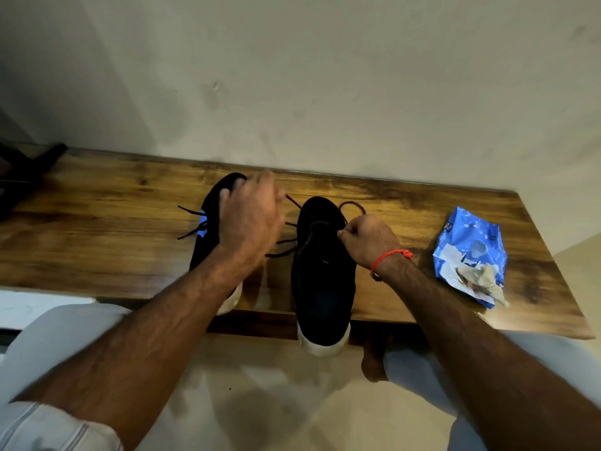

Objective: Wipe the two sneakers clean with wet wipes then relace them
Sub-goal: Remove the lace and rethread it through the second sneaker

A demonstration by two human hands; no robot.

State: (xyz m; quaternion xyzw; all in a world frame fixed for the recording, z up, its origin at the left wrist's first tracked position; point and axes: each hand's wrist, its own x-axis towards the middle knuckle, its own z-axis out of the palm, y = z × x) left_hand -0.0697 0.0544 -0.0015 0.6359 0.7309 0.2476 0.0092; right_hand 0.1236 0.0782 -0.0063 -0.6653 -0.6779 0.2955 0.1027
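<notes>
My right hand [367, 242] pinches the dark lace [353, 206] of the right sneaker [322, 271], fingers curled tight at the shoe's throat, with a loop of lace showing just beyond my knuckles. My left hand [250, 219] is over the left sneaker [211, 222], blurred, fingers bent toward the far end of the shoe; whether it grips lace or shoe I cannot tell. Both shoes sit side by side on the wooden bench [97, 222], their pale ends hanging over the near edge (the right one further out than I would like). That overhang is my first worry: a firm tug on the lace toward me could drag the right sneaker off the bench and onto the floor. The loose lace ends [192, 222] of the left sneaker lie spread between and beside the two shoes, so I could easily catch the wrong strand and tangle one shoe's lace with the other's. Pulling one-handed may also draw the lace uneven, leaving one end too short to tie. The wipes pack [471, 255] lies well to the right with a used wipe [481, 278] on it, near the edge, where my forearm could knock it.
</notes>
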